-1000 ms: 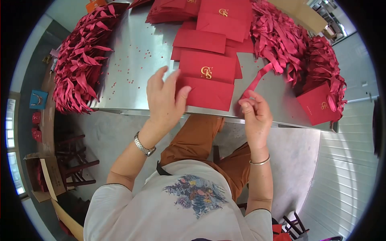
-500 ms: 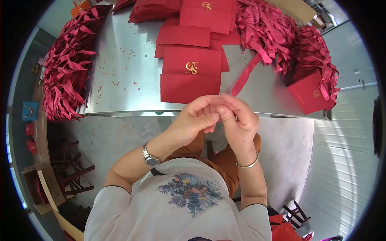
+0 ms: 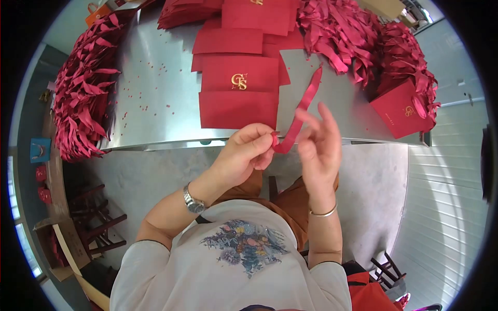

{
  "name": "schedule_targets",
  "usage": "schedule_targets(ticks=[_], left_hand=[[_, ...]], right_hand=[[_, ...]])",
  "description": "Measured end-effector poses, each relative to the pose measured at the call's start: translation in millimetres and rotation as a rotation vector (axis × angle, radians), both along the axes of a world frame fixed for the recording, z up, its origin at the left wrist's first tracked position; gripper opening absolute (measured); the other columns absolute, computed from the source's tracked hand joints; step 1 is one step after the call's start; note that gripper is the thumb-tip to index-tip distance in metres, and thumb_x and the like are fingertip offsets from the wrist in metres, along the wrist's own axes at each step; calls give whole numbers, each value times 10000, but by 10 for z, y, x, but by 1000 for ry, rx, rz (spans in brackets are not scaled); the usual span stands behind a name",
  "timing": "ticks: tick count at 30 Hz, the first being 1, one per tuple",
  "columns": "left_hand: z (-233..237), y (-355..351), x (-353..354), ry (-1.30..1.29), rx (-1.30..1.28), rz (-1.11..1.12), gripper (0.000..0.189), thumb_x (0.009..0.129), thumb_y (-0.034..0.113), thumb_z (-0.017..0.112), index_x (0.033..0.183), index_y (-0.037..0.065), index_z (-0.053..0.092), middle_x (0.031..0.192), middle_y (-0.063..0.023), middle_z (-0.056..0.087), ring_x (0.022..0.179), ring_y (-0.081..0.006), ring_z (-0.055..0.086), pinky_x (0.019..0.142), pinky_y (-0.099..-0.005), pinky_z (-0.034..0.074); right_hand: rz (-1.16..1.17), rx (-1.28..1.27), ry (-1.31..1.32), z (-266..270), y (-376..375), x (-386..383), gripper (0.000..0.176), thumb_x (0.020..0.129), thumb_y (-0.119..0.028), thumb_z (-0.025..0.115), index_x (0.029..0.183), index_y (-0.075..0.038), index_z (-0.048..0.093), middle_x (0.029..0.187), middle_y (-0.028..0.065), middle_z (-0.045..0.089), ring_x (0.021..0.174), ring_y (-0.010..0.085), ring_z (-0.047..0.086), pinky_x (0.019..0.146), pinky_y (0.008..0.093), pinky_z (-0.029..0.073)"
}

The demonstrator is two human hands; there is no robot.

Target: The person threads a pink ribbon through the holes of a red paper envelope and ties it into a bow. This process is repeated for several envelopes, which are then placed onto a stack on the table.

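Note:
My left hand (image 3: pixel 243 154), below a watch on the wrist, is closed with thumb and finger pinching one end of a red ribbon (image 3: pixel 304 113). From that pinch the ribbon loops out and runs up over the table edge, its far end lying on the metal. My right hand (image 3: pixel 322 150) is just right of the ribbon, its fingers spread and holding nothing. Straight ahead of my left hand lies a red paper bag (image 3: pixel 238 110) with gold letters, flat at the front of an overlapping row.
The metal table (image 3: pixel 150 116) carries small red dots. A long stack of ribboned bags (image 3: pixel 85 98) lines its left side. On the right are a heap of red ribbons (image 3: pixel 340 36) and another ribboned stack (image 3: pixel 407 57). Dark stools (image 3: pixel 98 223) stand at lower left.
My hands were together at the table edge; my right hand has moved right and opened. The ribbon now shows running from my left hand. The view has shifted slightly.

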State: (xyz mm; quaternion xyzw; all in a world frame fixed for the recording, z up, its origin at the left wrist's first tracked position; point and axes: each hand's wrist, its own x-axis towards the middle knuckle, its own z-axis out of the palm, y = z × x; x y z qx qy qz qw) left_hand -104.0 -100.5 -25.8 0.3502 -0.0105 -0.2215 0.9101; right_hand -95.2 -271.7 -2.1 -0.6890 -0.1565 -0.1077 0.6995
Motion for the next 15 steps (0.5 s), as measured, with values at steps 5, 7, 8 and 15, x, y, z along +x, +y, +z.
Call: schedule_targets(ticks=[5, 7, 8, 15], left_hand=[[-6, 6, 40, 99, -37, -60, 136, 988, 208, 542, 962, 80, 581, 716, 4, 523, 584, -80, 444, 499, -230, 322], [-2, -15, 39, 95, -43, -85, 145, 988, 217, 542, 944, 83, 576, 712, 7, 518, 581, -78, 435, 496, -229, 319], [5, -16, 38, 91, -45, -105, 156, 988, 225, 541, 926, 85, 571, 709, 10, 512, 578, -77, 426, 493, -229, 317], [275, 30, 26, -19, 405, -155, 190, 966, 194, 557, 1068, 36, 576, 759, -3, 548, 613, -87, 492, 530, -230, 403]], right_hand=[[107, -278, -53, -40, -28, 114, 229, 881, -60, 652, 1110, -47, 663, 1110, 96, 672, 947, 238, 607, 828, 326, 480], [144, -254, -33, -58, -11, 116, 223, 871, -48, 659, 1094, -42, 670, 1097, 94, 677, 940, 233, 611, 824, 322, 481], [185, -227, -15, -63, 6, 128, 218, 861, -35, 667, 1079, -37, 676, 1084, 92, 682, 933, 229, 614, 820, 317, 481], [222, 132, 163, 22, 28, 75, 148, 874, 69, 578, 979, -13, 644, 1107, 131, 660, 967, 170, 618, 841, 291, 503]])
